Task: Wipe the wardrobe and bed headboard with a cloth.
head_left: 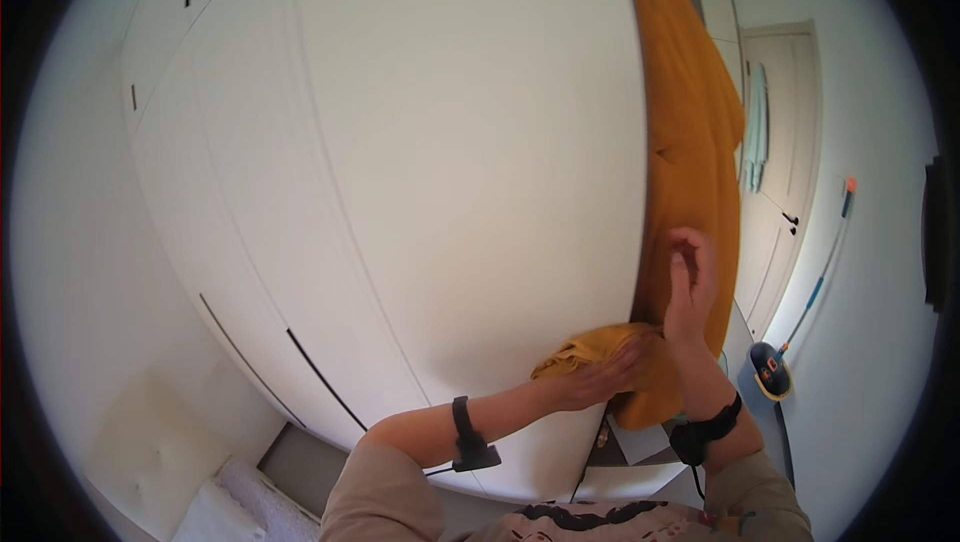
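A mustard-orange cloth (690,132) hangs tall beside the edge of the large white wardrobe (460,142). Its lower part is gathered into a bunched fold (590,344) that sticks out in front of the wardrobe panel. My left hand (608,377) is closed on this bunched cloth, its fingertips partly lost in the folds. Higher up and to the right, my right hand (692,282) is raised in front of the hanging cloth. Its fingers are loosely bent, with a gap between them and the thumb, and nothing shows in it.
Below the cloth is an open dark shelf (640,442). A blue bucket (765,372) with a mop (815,292) stands by the right wall. Behind is a pale door (785,142) with a light-blue garment (757,132) hung on it. Bedding (245,502) shows at lower left.
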A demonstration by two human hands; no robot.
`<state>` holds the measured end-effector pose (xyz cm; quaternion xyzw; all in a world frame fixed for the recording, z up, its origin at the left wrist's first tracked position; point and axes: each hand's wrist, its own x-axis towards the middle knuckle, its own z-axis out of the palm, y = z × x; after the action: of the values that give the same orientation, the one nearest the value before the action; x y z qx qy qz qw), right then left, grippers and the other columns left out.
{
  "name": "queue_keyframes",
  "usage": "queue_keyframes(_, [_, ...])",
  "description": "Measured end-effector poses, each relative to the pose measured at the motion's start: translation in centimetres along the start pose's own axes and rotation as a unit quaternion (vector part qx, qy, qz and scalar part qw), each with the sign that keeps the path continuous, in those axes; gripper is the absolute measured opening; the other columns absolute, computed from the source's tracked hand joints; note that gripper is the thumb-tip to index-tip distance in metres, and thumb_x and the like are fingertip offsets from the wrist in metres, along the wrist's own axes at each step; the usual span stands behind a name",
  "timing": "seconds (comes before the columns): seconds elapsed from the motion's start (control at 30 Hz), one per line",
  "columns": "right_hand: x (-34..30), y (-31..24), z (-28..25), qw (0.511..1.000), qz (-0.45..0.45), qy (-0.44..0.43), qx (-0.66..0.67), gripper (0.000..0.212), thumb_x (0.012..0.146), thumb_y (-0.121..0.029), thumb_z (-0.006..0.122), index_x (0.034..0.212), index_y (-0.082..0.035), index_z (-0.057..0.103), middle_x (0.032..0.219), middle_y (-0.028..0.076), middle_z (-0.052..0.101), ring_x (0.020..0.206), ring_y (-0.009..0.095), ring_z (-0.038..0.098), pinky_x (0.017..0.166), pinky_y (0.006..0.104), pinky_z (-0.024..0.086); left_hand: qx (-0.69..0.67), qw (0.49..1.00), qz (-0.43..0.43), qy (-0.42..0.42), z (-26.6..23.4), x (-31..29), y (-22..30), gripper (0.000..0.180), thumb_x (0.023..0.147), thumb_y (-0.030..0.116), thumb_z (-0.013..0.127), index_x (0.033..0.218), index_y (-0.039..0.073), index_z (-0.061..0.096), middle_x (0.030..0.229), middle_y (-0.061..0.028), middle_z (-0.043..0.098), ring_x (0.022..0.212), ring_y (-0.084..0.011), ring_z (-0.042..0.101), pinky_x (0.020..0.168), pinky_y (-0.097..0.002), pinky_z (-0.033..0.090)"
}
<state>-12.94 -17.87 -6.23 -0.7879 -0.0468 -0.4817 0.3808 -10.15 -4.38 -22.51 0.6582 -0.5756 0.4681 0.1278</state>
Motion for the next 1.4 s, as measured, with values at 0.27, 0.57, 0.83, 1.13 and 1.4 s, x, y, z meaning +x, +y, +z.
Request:
queue_keyframes(0.27, [2.1,-0.2,-0.3,0.998,-0.051,-0.034,0.034,0.036,0.106,-0.014,0.046,0.138,0.001,0.053,0.132,0.010,0.058,0.117,0.021,0.055,0.105,0.0335,0.042,-0.095,0.994,-0.026,-0.054,-5.5,1.9,-8.8,0.064,0.082,0.050,0.073,0.140,0.027,0.060,0.169,-0.0079,0.025,0.154,-0.0289,0.028,0.097,-0.0466,0.050])
queue_keyframes(0.57, [5.0,-2.8,-0.9,0.996,-0.089,0.027,0.017,0.046,0.105,-0.016,0.043,0.147,0.001,0.044,0.141,0.014,0.054,0.127,0.023,0.053,0.112,0.0367,0.037,0.145,0.929,-0.305,0.150,-19.0,3.7,-28.4,0.079,0.082,0.054,0.072,0.152,0.025,0.049,0.169,-0.0120,0.024,0.154,-0.0432,0.022,0.112,-0.0651,0.029])
queue_keyframes(0.83, [5.8,-2.9,-3.4,0.996,-0.008,0.088,0.030,0.049,0.106,-0.022,0.035,0.146,0.003,0.048,0.144,0.015,0.055,0.133,0.024,0.050,0.114,0.0341,0.034,0.123,0.896,-0.377,0.202,-14.8,-0.5,-24.7,0.073,0.088,0.056,0.063,0.153,0.027,0.049,0.167,-0.0205,0.024,0.150,-0.0507,0.022,0.114,-0.0715,0.018])
queue_keyframes(1.13, [6.6,-1.5,-6.3,0.985,0.019,0.162,-0.052,0.050,0.107,-0.025,0.036,0.147,0.002,0.048,0.145,0.015,0.056,0.135,0.024,0.051,0.115,0.0333,0.035,0.066,0.945,-0.322,-0.003,-0.5,-13.1,-3.4,0.051,0.085,0.063,0.061,0.128,0.038,0.068,0.159,-0.0266,0.033,0.142,-0.0571,0.031,0.107,-0.0713,0.027])
queue_keyframes(1.4, [6.8,0.7,-5.8,0.979,-0.028,0.182,-0.089,0.043,0.109,-0.023,0.043,0.144,0.002,0.052,0.141,0.015,0.058,0.130,0.022,0.054,0.112,0.0328,0.039,0.101,0.987,-0.027,-0.119,3.4,-24.8,4.3,0.046,0.086,0.061,0.064,0.128,0.043,0.064,0.150,0.0031,0.052,0.133,-0.0205,0.051,0.112,-0.0584,0.033])
